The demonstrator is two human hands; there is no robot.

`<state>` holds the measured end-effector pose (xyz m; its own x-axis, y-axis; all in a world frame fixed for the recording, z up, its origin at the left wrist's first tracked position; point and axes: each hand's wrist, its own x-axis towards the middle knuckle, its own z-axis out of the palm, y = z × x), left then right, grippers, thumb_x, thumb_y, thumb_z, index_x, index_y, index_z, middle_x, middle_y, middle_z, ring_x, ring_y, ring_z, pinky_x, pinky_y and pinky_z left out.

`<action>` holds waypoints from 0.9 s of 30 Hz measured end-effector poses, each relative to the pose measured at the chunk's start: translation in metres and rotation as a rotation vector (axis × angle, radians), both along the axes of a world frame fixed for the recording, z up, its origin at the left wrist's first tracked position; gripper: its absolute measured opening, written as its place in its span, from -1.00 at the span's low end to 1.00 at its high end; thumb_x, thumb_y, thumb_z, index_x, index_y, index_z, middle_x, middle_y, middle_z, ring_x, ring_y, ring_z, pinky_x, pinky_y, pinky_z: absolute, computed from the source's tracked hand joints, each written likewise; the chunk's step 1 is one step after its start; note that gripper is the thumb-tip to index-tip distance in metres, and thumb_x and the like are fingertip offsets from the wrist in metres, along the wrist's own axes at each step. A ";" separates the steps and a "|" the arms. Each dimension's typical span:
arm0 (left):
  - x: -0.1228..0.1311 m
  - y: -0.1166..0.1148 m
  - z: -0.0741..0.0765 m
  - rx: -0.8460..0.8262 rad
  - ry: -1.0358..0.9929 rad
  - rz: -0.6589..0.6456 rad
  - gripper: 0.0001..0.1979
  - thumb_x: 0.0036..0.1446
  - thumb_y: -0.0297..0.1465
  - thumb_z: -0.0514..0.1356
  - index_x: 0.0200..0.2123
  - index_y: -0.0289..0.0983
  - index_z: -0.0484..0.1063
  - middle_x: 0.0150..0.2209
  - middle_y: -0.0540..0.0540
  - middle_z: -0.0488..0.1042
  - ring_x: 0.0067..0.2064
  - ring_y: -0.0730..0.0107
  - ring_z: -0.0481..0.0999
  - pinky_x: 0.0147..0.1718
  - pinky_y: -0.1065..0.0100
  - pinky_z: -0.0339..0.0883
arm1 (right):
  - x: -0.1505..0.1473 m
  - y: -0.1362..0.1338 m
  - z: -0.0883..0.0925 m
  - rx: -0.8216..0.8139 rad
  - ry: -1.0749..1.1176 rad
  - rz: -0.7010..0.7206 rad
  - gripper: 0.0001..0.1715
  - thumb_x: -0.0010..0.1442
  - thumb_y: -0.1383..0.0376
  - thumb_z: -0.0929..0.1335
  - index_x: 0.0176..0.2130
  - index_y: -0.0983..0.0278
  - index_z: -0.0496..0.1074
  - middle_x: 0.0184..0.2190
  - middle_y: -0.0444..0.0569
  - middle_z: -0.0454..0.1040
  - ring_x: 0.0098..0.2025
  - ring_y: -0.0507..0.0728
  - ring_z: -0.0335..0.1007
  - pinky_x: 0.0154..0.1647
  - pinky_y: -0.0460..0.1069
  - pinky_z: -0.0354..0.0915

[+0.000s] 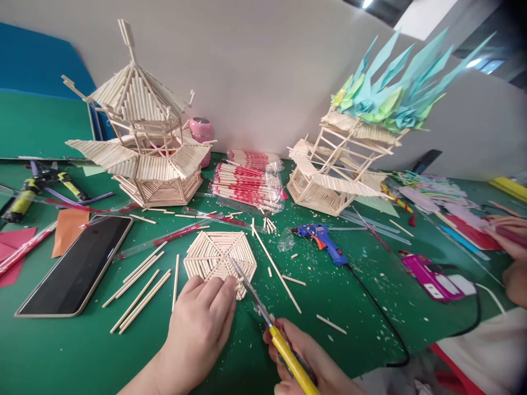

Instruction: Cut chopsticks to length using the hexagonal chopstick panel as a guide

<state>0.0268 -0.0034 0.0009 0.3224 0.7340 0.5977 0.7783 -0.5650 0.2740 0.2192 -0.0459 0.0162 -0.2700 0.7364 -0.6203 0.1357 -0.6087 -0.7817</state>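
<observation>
My left hand (201,318) rests on the green table with its fingers pressed on the near edge of a flat hexagon panel of wooden sticks (218,253). My right hand (307,356) grips yellow-handled scissors (263,315). Their blades point up and left, and the tips reach over the panel's near right side beside my left fingertips.
A stick pagoda (144,137) stands at the back left. A second stick model topped with paper cranes (354,142) stands at the back right. Also here: wrapped chopstick packs (247,184), a blue glue gun (323,241), a phone (78,266), loose sticks (140,291), and another person's hand (508,238).
</observation>
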 end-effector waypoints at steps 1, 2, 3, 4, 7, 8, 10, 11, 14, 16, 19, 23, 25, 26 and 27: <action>0.000 -0.001 0.001 0.015 0.019 -0.007 -0.85 0.15 -0.54 0.00 -0.27 -0.39 0.35 -0.58 -0.05 0.39 -0.59 0.37 0.27 -0.57 0.34 0.13 | 0.000 0.000 -0.008 -0.053 0.055 -0.030 -0.61 -0.27 0.29 0.45 -0.37 0.24 0.30 -0.38 -0.15 0.28 -0.36 0.00 0.21 -0.46 -0.18 0.18; 0.000 -0.001 0.002 0.025 0.032 -0.016 -0.85 0.15 -0.54 0.00 -0.26 -0.39 0.35 -0.58 -0.06 0.39 -0.58 0.36 0.27 -0.56 0.33 0.13 | -0.001 0.001 -0.015 -0.135 0.100 -0.062 -0.65 -0.23 0.24 0.44 -0.40 0.25 0.29 -0.45 -0.18 0.27 -0.45 -0.04 0.18 -0.54 -0.21 0.12; 0.000 -0.002 0.003 0.032 0.038 -0.023 -0.84 0.15 -0.54 0.00 -0.25 -0.39 0.34 -0.57 -0.06 0.41 -0.58 0.36 0.28 -0.56 0.33 0.13 | -0.002 0.002 -0.021 -0.238 0.132 -0.090 -0.70 -0.16 0.17 0.41 -0.45 0.25 0.28 -0.54 -0.20 0.23 -0.55 -0.07 0.12 -0.62 -0.22 0.06; 0.000 -0.003 0.004 0.035 0.039 -0.031 -0.84 0.15 -0.54 0.00 -0.24 -0.39 0.33 -0.56 -0.07 0.42 -0.58 0.36 0.29 -0.55 0.33 0.13 | -0.004 0.004 -0.026 -0.336 0.155 -0.106 -0.70 -0.08 0.10 0.36 -0.51 0.26 0.25 -0.63 -0.22 0.19 -0.63 -0.09 0.04 -0.68 -0.23 -0.01; 0.000 -0.005 0.007 0.063 0.019 -0.043 -0.84 0.14 -0.55 0.00 -0.23 -0.40 0.32 -0.56 -0.08 0.44 -0.58 0.36 0.30 -0.56 0.33 0.14 | -0.011 0.007 -0.031 -0.520 0.196 -0.069 -0.59 0.06 0.02 0.22 -0.61 0.25 0.18 -0.79 -0.26 0.07 -0.75 -0.11 -0.13 -0.78 -0.23 -0.16; 0.000 -0.006 0.007 0.069 0.010 -0.046 -0.84 0.14 -0.56 0.00 -0.23 -0.40 0.32 -0.56 -0.08 0.44 -0.58 0.36 0.30 -0.56 0.33 0.14 | -0.012 0.007 -0.031 -0.545 0.206 -0.045 -0.58 0.06 0.02 0.22 -0.62 0.25 0.18 -0.81 -0.27 0.06 -0.76 -0.11 -0.15 -0.79 -0.23 -0.18; 0.001 -0.007 0.009 0.074 -0.005 -0.050 -0.84 0.13 -0.56 0.00 -0.23 -0.40 0.32 -0.57 -0.08 0.43 -0.59 0.36 0.29 -0.57 0.34 0.14 | -0.012 0.004 -0.032 -0.561 0.223 -0.024 -0.59 0.05 0.02 0.24 -0.61 0.25 0.20 -0.83 -0.27 0.06 -0.78 -0.12 -0.15 -0.80 -0.23 -0.21; 0.002 -0.007 0.009 0.070 -0.010 -0.051 -0.85 0.13 -0.56 0.00 -0.23 -0.39 0.32 -0.58 -0.07 0.43 -0.59 0.37 0.28 -0.57 0.34 0.15 | -0.010 0.002 -0.033 -0.545 0.232 -0.023 -0.61 0.04 0.02 0.25 -0.59 0.25 0.22 -0.82 -0.28 0.07 -0.79 -0.12 -0.15 -0.80 -0.22 -0.22; 0.004 -0.008 0.009 0.054 -0.031 -0.055 -0.85 0.13 -0.55 0.01 -0.24 -0.38 0.32 -0.60 -0.05 0.41 -0.61 0.38 0.27 -0.58 0.35 0.15 | -0.005 -0.007 -0.037 -0.428 0.273 0.013 -0.70 0.01 0.08 0.30 -0.49 0.27 0.30 -0.77 -0.26 0.16 -0.76 -0.12 -0.06 -0.75 -0.22 -0.17; 0.004 -0.008 0.009 0.049 -0.047 -0.056 -0.85 0.12 -0.56 0.01 -0.24 -0.38 0.33 -0.60 -0.05 0.40 -0.60 0.39 0.28 -0.58 0.35 0.15 | -0.003 -0.012 -0.038 -0.354 0.289 0.042 -0.77 -0.06 0.17 0.37 -0.44 0.27 0.33 -0.70 -0.25 0.22 -0.70 -0.12 0.03 -0.68 -0.21 -0.07; 0.004 -0.008 0.007 0.044 -0.048 -0.054 -0.84 0.12 -0.56 0.01 -0.23 -0.37 0.33 -0.59 -0.05 0.41 -0.60 0.40 0.28 -0.58 0.36 0.14 | -0.003 -0.014 -0.037 -0.288 0.301 0.023 -0.76 -0.16 0.25 0.44 -0.46 0.27 0.33 -0.63 -0.24 0.23 -0.60 -0.09 0.16 -0.56 -0.19 0.07; 0.005 -0.009 0.005 0.042 -0.044 -0.061 -0.85 0.13 -0.56 0.01 -0.24 -0.37 0.33 -0.61 -0.05 0.40 -0.62 0.40 0.27 -0.59 0.35 0.12 | -0.003 -0.017 -0.036 -0.259 0.347 -0.072 -0.76 -0.15 0.20 0.44 -0.53 0.25 0.33 -0.54 -0.16 0.30 -0.44 0.01 0.34 -0.45 -0.13 0.23; 0.006 -0.009 0.006 0.042 -0.078 -0.065 -0.85 0.13 -0.57 0.01 -0.24 -0.37 0.32 -0.60 -0.05 0.40 -0.62 0.40 0.27 -0.59 0.35 0.12 | -0.001 -0.020 -0.037 -0.238 0.368 -0.132 -0.76 -0.15 0.18 0.44 -0.55 0.23 0.34 -0.52 -0.13 0.35 -0.35 0.05 0.38 -0.39 -0.11 0.29; 0.006 -0.009 0.006 0.044 -0.100 -0.066 -0.85 0.13 -0.57 0.01 -0.24 -0.37 0.32 -0.60 -0.05 0.41 -0.61 0.40 0.28 -0.58 0.35 0.13 | 0.000 -0.021 -0.038 -0.228 0.377 -0.155 -0.76 -0.15 0.17 0.44 -0.56 0.22 0.34 -0.51 -0.13 0.37 -0.31 0.07 0.39 -0.36 -0.10 0.30; 0.006 -0.010 0.006 0.043 -0.120 -0.067 -0.85 0.13 -0.57 0.01 -0.24 -0.36 0.32 -0.59 -0.06 0.42 -0.61 0.40 0.29 -0.57 0.35 0.15 | 0.001 -0.023 -0.038 -0.220 0.384 -0.173 -0.77 -0.14 0.17 0.44 -0.57 0.22 0.34 -0.51 -0.12 0.38 -0.29 0.08 0.40 -0.33 -0.09 0.31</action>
